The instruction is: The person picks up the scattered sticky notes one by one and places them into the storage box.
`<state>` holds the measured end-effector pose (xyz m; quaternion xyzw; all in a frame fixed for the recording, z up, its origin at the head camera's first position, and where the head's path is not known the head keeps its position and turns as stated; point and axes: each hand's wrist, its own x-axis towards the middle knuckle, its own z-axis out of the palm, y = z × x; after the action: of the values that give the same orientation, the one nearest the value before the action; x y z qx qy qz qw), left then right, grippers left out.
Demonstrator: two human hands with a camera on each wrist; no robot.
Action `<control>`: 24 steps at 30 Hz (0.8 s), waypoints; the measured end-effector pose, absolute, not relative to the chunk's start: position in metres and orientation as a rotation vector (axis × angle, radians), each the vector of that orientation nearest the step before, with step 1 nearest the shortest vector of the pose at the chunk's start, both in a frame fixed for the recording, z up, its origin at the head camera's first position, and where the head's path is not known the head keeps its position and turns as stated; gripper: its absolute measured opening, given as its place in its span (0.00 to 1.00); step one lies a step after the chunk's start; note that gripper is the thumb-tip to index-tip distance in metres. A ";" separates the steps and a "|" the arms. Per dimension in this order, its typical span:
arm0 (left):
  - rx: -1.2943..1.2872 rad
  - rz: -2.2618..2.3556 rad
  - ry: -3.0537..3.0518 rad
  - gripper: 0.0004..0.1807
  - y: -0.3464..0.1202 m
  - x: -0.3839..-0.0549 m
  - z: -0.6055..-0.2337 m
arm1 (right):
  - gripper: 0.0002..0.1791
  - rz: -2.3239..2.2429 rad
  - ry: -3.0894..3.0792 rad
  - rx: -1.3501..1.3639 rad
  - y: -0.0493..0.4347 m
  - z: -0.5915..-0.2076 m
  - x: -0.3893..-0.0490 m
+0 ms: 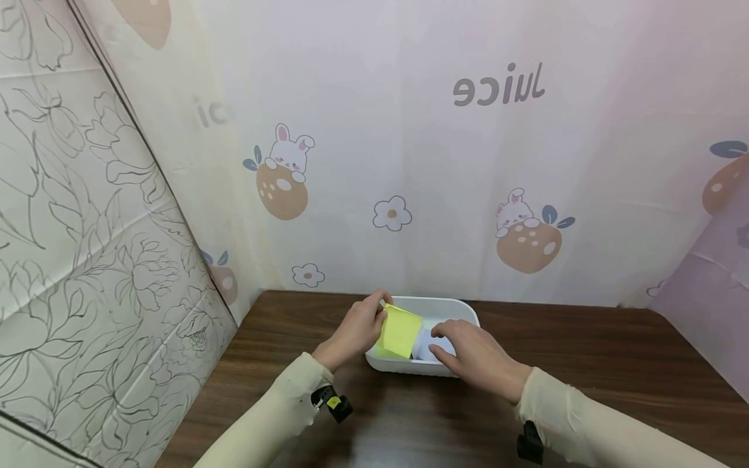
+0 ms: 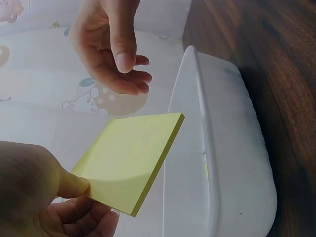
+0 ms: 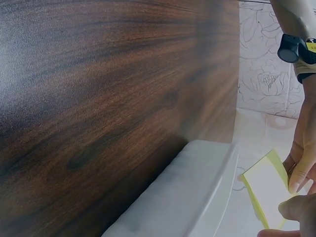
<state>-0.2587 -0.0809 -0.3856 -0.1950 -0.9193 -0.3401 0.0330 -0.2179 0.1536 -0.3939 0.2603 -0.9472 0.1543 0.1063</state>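
Observation:
My left hand [image 1: 358, 330] pinches a yellow sticky note pad [image 1: 400, 331] by one edge, thumb on one face and fingers behind it. The pad is tilted above the left part of a white plastic bin [image 1: 421, 367]. In the left wrist view its square yellow face [image 2: 131, 153] shows; the right wrist view shows a whiter face. My right hand [image 1: 476, 354] hovers over the right side of the bin, fingers loosely bent and apart from the pad, holding nothing. Inside the bin lie a pale lavender item [image 1: 432, 346] and something yellow-green, both partly hidden by the pad and hands.
The bin stands on a dark wood-grain table [image 1: 585, 364], near its back edge. Behind rises a curtain [image 1: 409, 162] printed with rabbits and fruit, and a floral-lined panel [image 1: 117, 260] stands on the left. Small black cameras sit on both wrists.

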 end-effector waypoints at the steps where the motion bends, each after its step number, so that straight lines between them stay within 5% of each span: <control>1: -0.601 -1.043 -2.829 0.09 -0.080 -0.259 -0.385 | 0.13 0.452 -2.798 0.763 0.154 -0.394 -0.219; 24: -0.535 -1.040 -2.863 0.10 -0.078 -0.272 -0.396 | 0.12 0.441 -2.826 0.743 0.156 -0.398 -0.224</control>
<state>-0.2721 -0.0780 -0.3963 -0.1730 -0.9254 -0.3363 0.0245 -0.2243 0.1559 -0.3976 0.2503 -0.9521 0.1486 0.0934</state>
